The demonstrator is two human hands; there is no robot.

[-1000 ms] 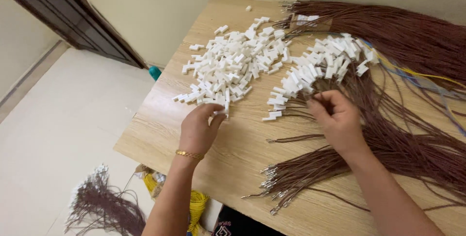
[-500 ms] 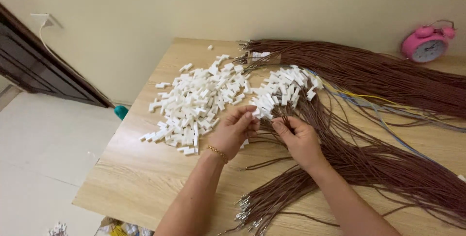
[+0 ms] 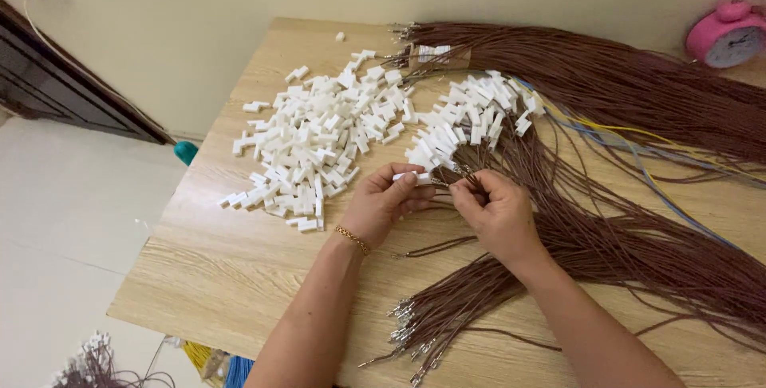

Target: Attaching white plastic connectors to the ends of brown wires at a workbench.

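My left hand point(image 3: 384, 200), with a gold bracelet at the wrist, pinches a small white plastic connector point(image 3: 409, 176) above the wooden table point(image 3: 207, 276). Right beside it, my right hand point(image 3: 495, 211) pinches the end of a brown wire point(image 3: 461, 183) close to the connector. A loose heap of white connectors point(image 3: 319, 141) lies just left of my hands. A second cluster of connectors fitted onto brown wires point(image 3: 475, 113) lies just beyond them. A bundle of brown wires with metal terminals point(image 3: 447, 316) runs under my right forearm.
Long brown wire bundles point(image 3: 606, 69) stretch across the right and back of the table, with a few yellow and blue wires point(image 3: 638, 145) among them. A pink alarm clock point(image 3: 728, 35) stands at the back right. More wires lie on the floor point(image 3: 88, 360) at lower left.
My hands have come together from apart. The left hand left the loose connector heap with a connector, and the right brought a wire end up to it. The camera view shifted.
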